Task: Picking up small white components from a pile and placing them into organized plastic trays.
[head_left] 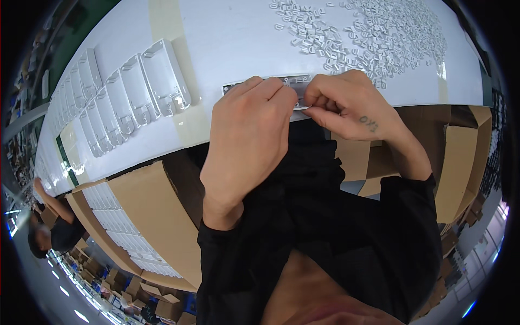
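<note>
Holding 1 slim white casing at the near edge of the table, with the left hand curled over it and the right hand pinching at its right end. Can see an open cardboard box below that edge, rows of white shells toward the left edge, and scattered small white parts nearer the right.

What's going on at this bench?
A person's left hand and right hand hold a long white plastic casing at the near edge of the white table. Open rectangular white plastic shells lie in rows to the left; small white plastic pieces lie far right. The left hand hides much of the casing.
</note>
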The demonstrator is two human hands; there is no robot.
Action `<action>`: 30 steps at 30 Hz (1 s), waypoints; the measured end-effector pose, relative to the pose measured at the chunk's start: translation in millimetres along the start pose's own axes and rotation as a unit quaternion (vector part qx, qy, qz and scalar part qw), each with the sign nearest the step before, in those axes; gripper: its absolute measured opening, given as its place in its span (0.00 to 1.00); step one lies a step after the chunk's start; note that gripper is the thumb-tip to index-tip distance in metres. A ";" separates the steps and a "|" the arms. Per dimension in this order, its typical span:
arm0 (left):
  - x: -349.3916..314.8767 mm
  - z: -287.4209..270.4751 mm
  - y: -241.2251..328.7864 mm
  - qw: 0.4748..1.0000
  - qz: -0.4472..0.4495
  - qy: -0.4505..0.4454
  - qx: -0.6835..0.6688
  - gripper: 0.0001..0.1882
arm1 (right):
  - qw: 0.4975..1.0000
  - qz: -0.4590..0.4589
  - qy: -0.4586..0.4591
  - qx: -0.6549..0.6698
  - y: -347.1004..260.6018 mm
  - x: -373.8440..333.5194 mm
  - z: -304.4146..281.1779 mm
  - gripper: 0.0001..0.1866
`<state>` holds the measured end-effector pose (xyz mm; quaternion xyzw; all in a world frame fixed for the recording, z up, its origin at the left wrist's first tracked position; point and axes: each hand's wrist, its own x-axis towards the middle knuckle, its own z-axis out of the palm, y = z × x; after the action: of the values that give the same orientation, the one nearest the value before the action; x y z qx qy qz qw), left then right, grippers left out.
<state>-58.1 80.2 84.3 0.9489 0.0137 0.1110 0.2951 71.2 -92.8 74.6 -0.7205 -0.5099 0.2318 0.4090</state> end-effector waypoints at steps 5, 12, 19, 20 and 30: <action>6.9 -6.4 0.9 0.999 0.018 -0.048 -0.015 0.07 | 0.999 -0.025 -0.026 0.013 3.9 0.7 -6.5 0.07; -7.6 -10.3 6.7 0.982 0.019 0.132 -0.136 0.07 | 0.993 -0.104 -0.008 -0.059 2.1 0.4 -19.9 0.05; -24.2 -19.6 -2.3 0.948 -0.207 0.051 -0.235 0.14 | 0.989 -0.142 -0.013 -0.025 -13.0 35.1 -35.6 0.07; -26.4 -19.4 -0.5 0.917 -0.251 0.080 -0.300 0.16 | 0.989 -0.148 -0.015 -0.026 -9.7 46.1 -37.0 0.07; -46.7 -14.4 -10.0 0.597 -0.313 0.243 -0.697 0.22 | 0.912 -0.184 0.028 -0.365 -1.5 93.3 -24.2 0.03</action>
<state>-106.4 92.2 80.8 0.3295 0.2995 0.2143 0.8694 123.3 -14.9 97.1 -0.7195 -0.6705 -0.0701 0.1668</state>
